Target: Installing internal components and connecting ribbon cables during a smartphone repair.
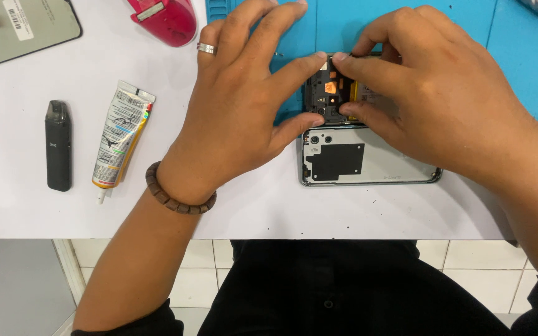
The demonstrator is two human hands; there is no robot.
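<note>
- Black and orange internals show in the opened phone (331, 93); it lies on the blue mat (406, 25) at the far side of the counter (250, 211), its back off, so the boards face up at me
- Left hand (244, 106): thumb and forefinger pinch the phone's near-left corner, I judge to steady it; ring on one finger, bead bracelet (179, 196) at the wrist
- Right hand (424, 93): fingertips pressed together on the upper edge, thumb low on the frame; most of the body is hidden beneath it
- Silver back cover (368, 163): inner face up, black patch and camera holes showing; set just beside the phone, toward me
- Glue tube (119, 140), black pod device (58, 146), red tape dispenser (163, 18), spare screen (20, 28): well apart on the left
</note>
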